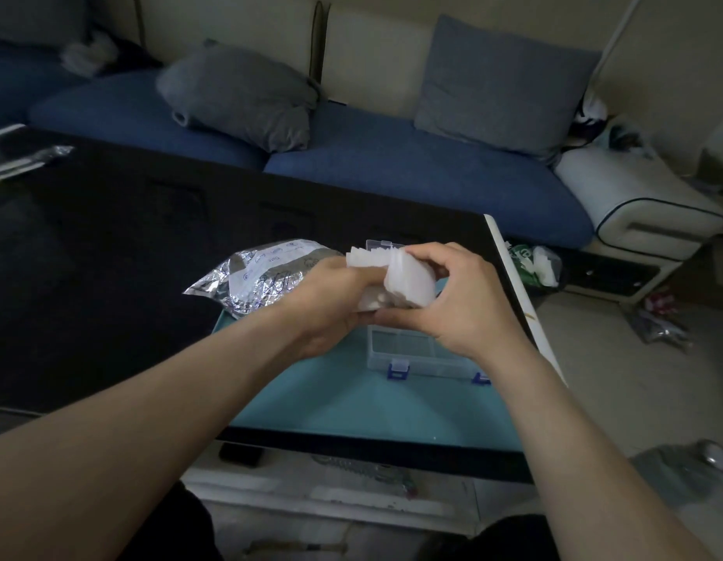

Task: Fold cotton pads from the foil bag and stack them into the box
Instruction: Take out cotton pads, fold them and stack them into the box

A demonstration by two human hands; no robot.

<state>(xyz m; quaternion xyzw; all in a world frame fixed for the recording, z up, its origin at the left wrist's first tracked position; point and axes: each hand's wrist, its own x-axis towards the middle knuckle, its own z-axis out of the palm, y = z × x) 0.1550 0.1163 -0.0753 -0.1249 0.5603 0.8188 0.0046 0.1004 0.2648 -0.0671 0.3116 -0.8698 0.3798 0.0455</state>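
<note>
Both hands hold one thick stack of white cotton pads (396,277) in the air above the clear plastic box (416,352): the left hand (331,301) curls round its near-left end, and the right hand (453,301) wraps over its top and right side, bending it. This looks like the fold step, with nothing visibly stacked in the box yet. Next they'd need to finish the fold, then lower it into the box on the teal mat (351,398) on the counter (109,277); the foil bag (262,277) lies just left.
</note>
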